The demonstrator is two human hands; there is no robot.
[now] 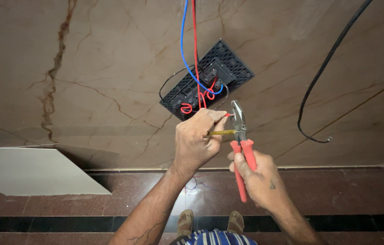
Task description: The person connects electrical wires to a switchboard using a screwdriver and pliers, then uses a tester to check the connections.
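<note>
Left hand: the left hand (196, 140) is pinching a thin red wire (227, 115) between its fingertips and is also gripping a thin yellow tool (223, 133), which is poking out toward the pliers.
Right hand: the right hand (260, 177) is closing tight around the red handles of the pliers (242, 145).
Pliers: the shiny metal jaws are pointing up and are sitting right at the bare tip of the red wire. I cannot tell if they are biting it.
Switch plate: a black switch plate (208, 79) is lying back side up on the marble floor (87, 68), just above the hands.
Wires on the plate: a blue wire (184, 45) and a long red wire (195, 45) are running down from the top edge to the plate, and little red loops are curling on it.
Black cable: a black cable (323, 72) is snaking across the floor on the right, well apart from the hands.
White board: a white board (29, 170) is lying on the left.
Feet: two sandals (210, 222) are showing at the bottom, on a dark step.
</note>
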